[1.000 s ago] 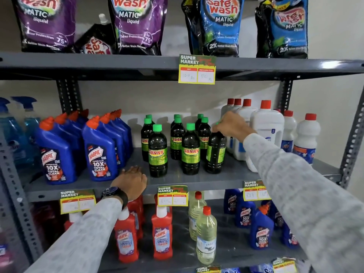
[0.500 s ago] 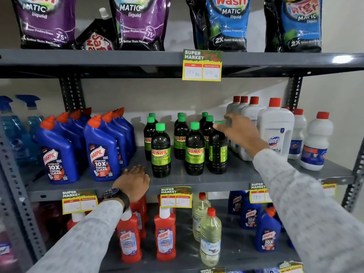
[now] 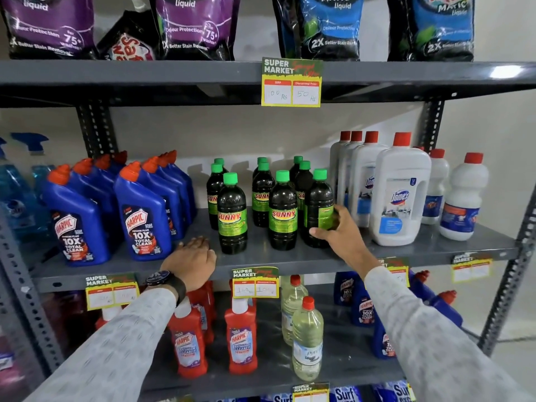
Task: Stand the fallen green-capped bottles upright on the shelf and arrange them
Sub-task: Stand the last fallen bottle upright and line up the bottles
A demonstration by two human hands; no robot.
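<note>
Your right hand (image 3: 338,232) wraps the lower body of the rightmost front dark green-capped plastic bottle (image 3: 319,208), fingers clamped on it. It stands vertical near the grey metal shelf's (image 3: 290,258) front edge. Left hand (image 3: 193,258) lies flat, fingers together, further off — adjust with the right.

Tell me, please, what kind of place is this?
Most likely a supermarket cleaning-products aisle: grey metal shelves carry yellow "Super Market" price tags, with rows of blue Harpic cleaner bottles and dark green-capped Sunny bottles.
</note>
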